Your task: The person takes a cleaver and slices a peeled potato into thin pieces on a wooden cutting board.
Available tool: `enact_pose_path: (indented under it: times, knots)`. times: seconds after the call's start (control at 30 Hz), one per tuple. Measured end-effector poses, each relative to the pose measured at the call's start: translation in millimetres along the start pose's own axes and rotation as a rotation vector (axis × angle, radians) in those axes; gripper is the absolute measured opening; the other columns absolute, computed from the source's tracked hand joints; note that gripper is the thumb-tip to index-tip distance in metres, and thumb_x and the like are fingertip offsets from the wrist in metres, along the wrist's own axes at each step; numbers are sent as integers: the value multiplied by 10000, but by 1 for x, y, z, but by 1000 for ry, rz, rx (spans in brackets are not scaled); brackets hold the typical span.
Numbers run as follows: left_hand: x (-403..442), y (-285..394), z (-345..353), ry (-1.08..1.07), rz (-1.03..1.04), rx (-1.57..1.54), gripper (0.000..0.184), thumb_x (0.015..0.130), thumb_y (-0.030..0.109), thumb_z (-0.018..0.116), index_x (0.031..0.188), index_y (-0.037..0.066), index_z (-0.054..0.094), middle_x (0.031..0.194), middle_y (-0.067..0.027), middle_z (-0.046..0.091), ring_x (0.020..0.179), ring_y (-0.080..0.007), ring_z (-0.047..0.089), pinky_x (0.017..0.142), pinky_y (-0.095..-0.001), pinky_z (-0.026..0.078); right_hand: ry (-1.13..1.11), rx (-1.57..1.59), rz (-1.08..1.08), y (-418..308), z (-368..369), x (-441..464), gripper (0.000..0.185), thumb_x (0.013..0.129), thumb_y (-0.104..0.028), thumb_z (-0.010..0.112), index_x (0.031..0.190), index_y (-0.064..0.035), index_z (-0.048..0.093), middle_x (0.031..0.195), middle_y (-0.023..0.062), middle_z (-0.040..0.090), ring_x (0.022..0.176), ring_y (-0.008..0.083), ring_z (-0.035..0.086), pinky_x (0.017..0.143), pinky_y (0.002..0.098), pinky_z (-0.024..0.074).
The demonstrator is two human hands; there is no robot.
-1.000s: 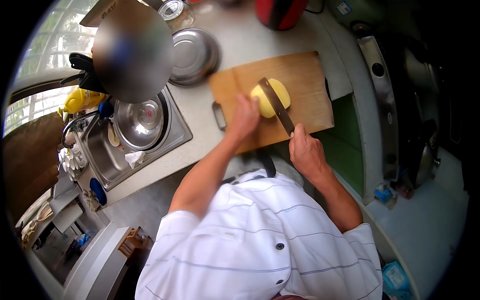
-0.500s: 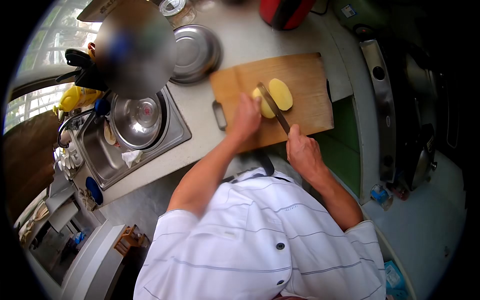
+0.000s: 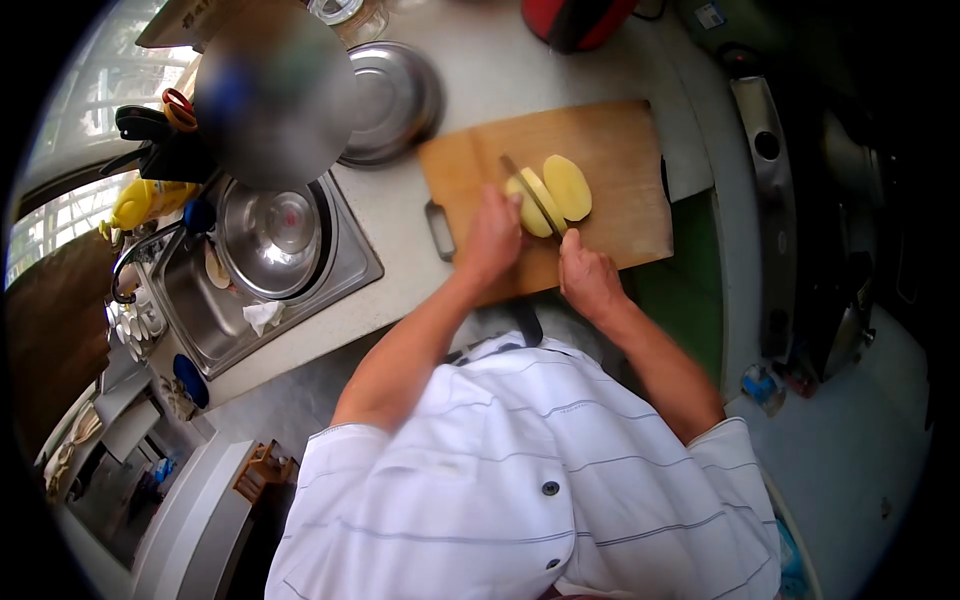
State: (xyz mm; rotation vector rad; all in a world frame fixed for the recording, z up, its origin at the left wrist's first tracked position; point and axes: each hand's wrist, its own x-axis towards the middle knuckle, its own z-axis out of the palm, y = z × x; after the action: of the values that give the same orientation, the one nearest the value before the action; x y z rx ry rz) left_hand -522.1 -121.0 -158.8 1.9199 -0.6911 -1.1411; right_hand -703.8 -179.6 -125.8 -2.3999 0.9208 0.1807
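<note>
A wooden cutting board (image 3: 620, 150) lies on the counter in front of me. My left hand (image 3: 493, 238) has its fingers closed against the left side of a peeled potato piece (image 3: 541, 205). In my right hand (image 3: 590, 275) is the handle of a knife (image 3: 516, 172), its dark narrow blade lying across that piece, over its left part. I cannot tell how deep the blade sits. Just right of it rests another potato piece (image 3: 568, 188), oval, pale yellow, cut face up, touched by neither hand.
Left of the board is a sink (image 3: 200, 320) with a metal bowl (image 3: 270, 235) in it. A round metal lid (image 3: 395, 105) sits behind, near a glass jar (image 3: 365, 22). A red appliance (image 3: 575, 22) stands at the back, a stove (image 3: 765, 200) to the right.
My right hand and the knife have shifted left and slightly away from me, so the blade now crosses further left on the potato piece. The left hand stays at its side.
</note>
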Motion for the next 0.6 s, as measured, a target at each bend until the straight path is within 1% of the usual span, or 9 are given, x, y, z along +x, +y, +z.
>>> enact_pose_path:
  times: [0.07, 0.1, 0.17, 0.2, 0.3, 0.37, 0.5, 0.57, 0.6]
  knots:
    - [-1, 0, 0, -19, -42, -76, 321, 1115, 301, 468, 1072, -14, 424, 886, -350, 630, 822, -468, 702, 657, -559, 543, 31, -29, 49, 0, 8, -4, 134, 917, -27, 553, 1007, -17, 454, 739, 266, 677, 678, 481, 689, 621, 590, 558]
    - [-2, 2, 1, -23, -38, -75, 321, 1115, 301, 468, 1072, -14, 424, 886, -350, 630, 822, -468, 702, 657, -559, 543, 35, -30, 53, -1, 10, -4, 134, 917, -27, 553, 1007, -17, 454, 739, 266, 677, 678, 481, 689, 621, 590, 558]
    - [-3, 6, 1, 32, -54, -113, 355, 1133, 316, 457, 1122, -39, 451, 827, -235, 695, 661, -322, 743, 625, -430, 561, 61, -22, 57, -1, 11, -5, 129, 911, -23, 553, 1000, -23, 460, 743, 256, 679, 677, 481, 688, 618, 590, 557]
    - [-3, 3, 1, 29, -44, -110, 355, 1133, 316, 457, 1122, -39, 451, 827, -235, 695, 661, -322, 743, 625, -430, 561, 72, -23, 59, -1, 11, -6, 129, 911, -23, 553, 1000, -23, 460, 743, 256, 679, 677, 481, 688, 618, 590, 557]
    - [-2, -16, 3, 59, 17, -83, 402, 1115, 318, 503, 1219, -66, 443, 893, -238, 712, 704, -299, 750, 629, -394, 563, 115, -12, 36, -7, 7, -12, 107, 934, -47, 554, 992, -30, 465, 739, 251, 674, 684, 480, 687, 621, 588, 553]
    - [-4, -23, 6, 62, 52, -43, 496, 1080, 320, 580, 1307, -89, 413, 918, -226, 726, 731, -265, 745, 651, -364, 565, 100, 57, 110, -17, -5, -21, 119, 980, -97, 561, 991, -29, 464, 750, 253, 667, 710, 485, 683, 637, 586, 547]
    - [1, -35, 10, 83, 120, 82, 570, 1054, 323, 631, 1350, -100, 391, 909, -205, 726, 724, -246, 737, 663, -358, 567, 185, 123, 141, -34, -32, -44, 151, 1019, -135, 561, 992, -25, 460, 772, 264, 660, 730, 492, 670, 647, 585, 533]
    - [2, -37, 10, 83, 127, 66, 567, 1048, 307, 638, 1356, -100, 390, 911, -198, 724, 721, -239, 736, 659, -354, 566, 301, 105, 155, -31, -40, -55, 151, 1032, -130, 557, 993, -24, 457, 788, 272, 654, 742, 502, 656, 645, 586, 518]
    - [2, -37, 9, 81, 132, 61, 567, 1046, 301, 641, 1358, -100, 390, 912, -195, 723, 720, -237, 735, 658, -353, 566, 307, 102, 158, -28, -40, -60, 151, 1032, -130, 557, 993, -24, 457, 788, 272, 654, 742, 502, 656, 645, 586, 518]
